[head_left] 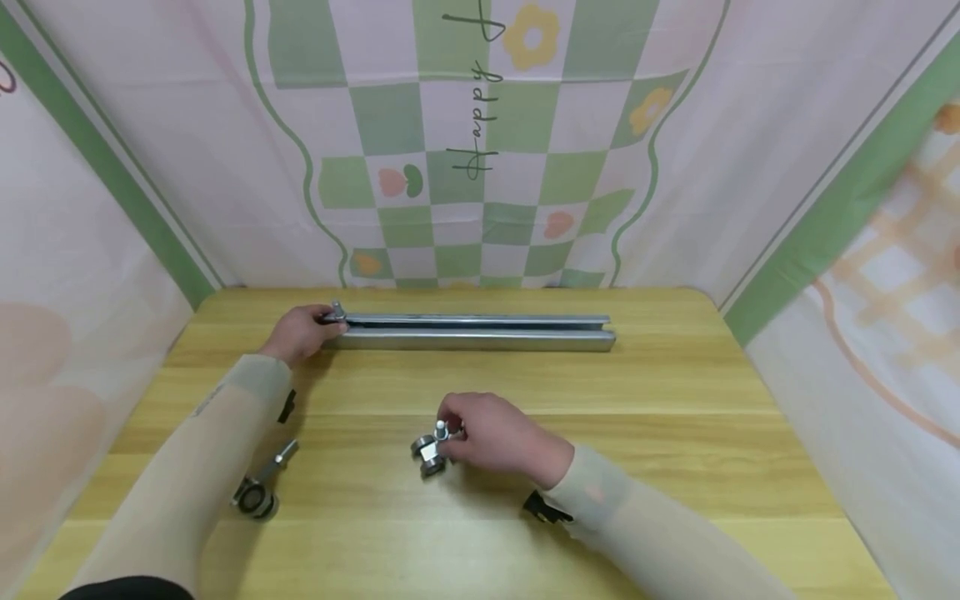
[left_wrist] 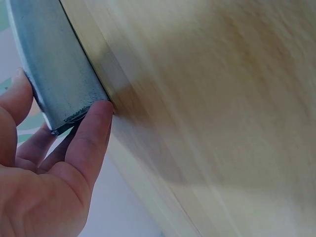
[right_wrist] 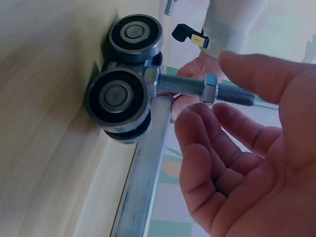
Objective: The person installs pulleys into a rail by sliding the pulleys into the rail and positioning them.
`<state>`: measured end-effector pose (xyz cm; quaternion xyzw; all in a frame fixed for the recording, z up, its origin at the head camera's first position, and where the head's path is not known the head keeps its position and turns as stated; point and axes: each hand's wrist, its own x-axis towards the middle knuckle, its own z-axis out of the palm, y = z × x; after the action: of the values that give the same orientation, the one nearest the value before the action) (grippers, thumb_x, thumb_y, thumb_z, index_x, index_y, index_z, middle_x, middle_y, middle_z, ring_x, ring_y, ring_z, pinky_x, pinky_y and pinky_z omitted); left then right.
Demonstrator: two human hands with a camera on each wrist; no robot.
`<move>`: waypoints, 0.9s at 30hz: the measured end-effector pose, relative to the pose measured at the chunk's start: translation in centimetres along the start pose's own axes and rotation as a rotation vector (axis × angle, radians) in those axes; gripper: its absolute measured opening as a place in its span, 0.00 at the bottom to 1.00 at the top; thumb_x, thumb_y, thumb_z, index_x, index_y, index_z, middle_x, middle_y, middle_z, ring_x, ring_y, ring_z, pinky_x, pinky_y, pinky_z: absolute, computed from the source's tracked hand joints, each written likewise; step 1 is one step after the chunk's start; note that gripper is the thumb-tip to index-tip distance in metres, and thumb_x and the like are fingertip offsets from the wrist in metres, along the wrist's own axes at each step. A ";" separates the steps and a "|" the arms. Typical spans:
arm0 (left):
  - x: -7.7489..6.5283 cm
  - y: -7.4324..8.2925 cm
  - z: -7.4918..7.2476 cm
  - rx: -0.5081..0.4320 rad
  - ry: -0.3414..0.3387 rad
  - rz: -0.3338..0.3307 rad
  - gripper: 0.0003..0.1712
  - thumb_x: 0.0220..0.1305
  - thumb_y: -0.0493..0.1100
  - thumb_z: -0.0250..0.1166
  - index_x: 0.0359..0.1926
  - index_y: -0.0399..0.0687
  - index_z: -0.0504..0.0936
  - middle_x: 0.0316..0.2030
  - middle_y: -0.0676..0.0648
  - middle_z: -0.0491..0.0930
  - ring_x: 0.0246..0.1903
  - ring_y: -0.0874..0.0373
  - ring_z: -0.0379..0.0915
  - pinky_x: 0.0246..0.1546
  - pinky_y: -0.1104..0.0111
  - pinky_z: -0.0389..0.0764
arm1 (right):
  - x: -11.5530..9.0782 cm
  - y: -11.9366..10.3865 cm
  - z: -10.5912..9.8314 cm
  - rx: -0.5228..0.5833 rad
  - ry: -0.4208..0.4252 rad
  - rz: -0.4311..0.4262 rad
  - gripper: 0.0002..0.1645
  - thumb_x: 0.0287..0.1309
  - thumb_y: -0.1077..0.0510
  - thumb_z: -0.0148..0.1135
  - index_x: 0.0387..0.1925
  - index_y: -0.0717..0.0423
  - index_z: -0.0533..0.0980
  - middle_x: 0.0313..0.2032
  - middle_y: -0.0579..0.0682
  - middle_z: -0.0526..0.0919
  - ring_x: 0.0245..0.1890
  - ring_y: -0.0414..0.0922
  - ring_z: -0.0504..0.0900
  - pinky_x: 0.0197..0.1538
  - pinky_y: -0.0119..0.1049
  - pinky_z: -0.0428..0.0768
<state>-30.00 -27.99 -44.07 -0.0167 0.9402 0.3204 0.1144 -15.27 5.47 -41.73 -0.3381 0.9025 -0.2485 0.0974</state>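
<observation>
My left hand (head_left: pixel 300 332) grips the left end of a long metal rail (head_left: pixel 480 341) with a slot along its top. Thumb and fingers sit on opposite sides of that end in the left wrist view. A threaded bolt (head_left: pixel 337 310) sticks up from the slot there; what lies beneath it is hidden. My right hand (head_left: pixel 498 437) is around the bolt of a trolley roller (right_wrist: pixel 116 96) that stands wheels-down on the table. In the right wrist view the bolt and its nut (right_wrist: pixel 210 88) lie between the thumb and curved fingers, with a gap below the thumb.
A second trolley roller (head_left: pixel 258 498) lies on its side at the left of the wooden table (head_left: pixel 360 533), beside my left forearm. Patterned cloth (head_left: pixel 480 225) hangs behind the table's back edge and along both sides.
</observation>
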 end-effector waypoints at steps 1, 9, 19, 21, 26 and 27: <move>0.0 0.0 0.0 0.000 -0.001 -0.001 0.38 0.71 0.57 0.61 0.72 0.38 0.65 0.66 0.32 0.67 0.59 0.40 0.65 0.60 0.48 0.66 | 0.0 0.0 0.1 -0.005 0.001 0.007 0.09 0.59 0.50 0.70 0.37 0.46 0.77 0.28 0.34 0.76 0.27 0.36 0.75 0.33 0.32 0.76; -0.1 0.1 0.0 0.009 -0.004 0.009 0.38 0.72 0.57 0.60 0.71 0.37 0.66 0.66 0.32 0.67 0.59 0.39 0.65 0.60 0.47 0.66 | 0.1 -0.2 0.1 -0.011 0.022 0.023 0.04 0.61 0.55 0.67 0.36 0.46 0.78 0.29 0.35 0.77 0.29 0.37 0.77 0.35 0.32 0.77; -0.3 0.2 0.0 -0.004 0.001 0.003 0.38 0.72 0.57 0.61 0.72 0.37 0.65 0.65 0.32 0.68 0.55 0.41 0.66 0.57 0.50 0.69 | 0.2 -0.1 0.2 -0.013 0.041 -0.025 0.04 0.66 0.53 0.64 0.34 0.45 0.78 0.27 0.34 0.76 0.28 0.36 0.75 0.34 0.32 0.75; -0.4 0.2 0.0 -0.001 0.000 0.005 0.38 0.72 0.56 0.61 0.71 0.37 0.66 0.64 0.32 0.68 0.55 0.41 0.66 0.56 0.50 0.69 | 0.1 -0.1 0.2 -0.019 0.057 -0.027 0.04 0.65 0.54 0.65 0.33 0.45 0.79 0.26 0.34 0.76 0.27 0.35 0.75 0.34 0.33 0.75; -0.4 0.3 0.0 0.014 0.003 0.011 0.38 0.72 0.57 0.60 0.71 0.37 0.66 0.65 0.32 0.68 0.56 0.40 0.66 0.58 0.49 0.68 | -0.1 0.0 0.0 -0.026 0.081 -0.007 0.05 0.64 0.55 0.67 0.31 0.45 0.80 0.24 0.33 0.76 0.25 0.35 0.74 0.33 0.33 0.75; -0.4 0.3 0.0 0.019 0.002 0.013 0.38 0.72 0.57 0.60 0.71 0.37 0.66 0.64 0.32 0.68 0.56 0.40 0.66 0.58 0.49 0.68 | -0.2 0.1 -0.1 -0.024 0.082 0.000 0.05 0.64 0.56 0.67 0.31 0.45 0.80 0.24 0.33 0.76 0.25 0.35 0.74 0.32 0.33 0.75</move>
<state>-29.62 -27.81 -43.79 -0.0098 0.9434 0.3120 0.1116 -15.21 5.64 -41.70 -0.3288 0.9086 -0.2511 0.0564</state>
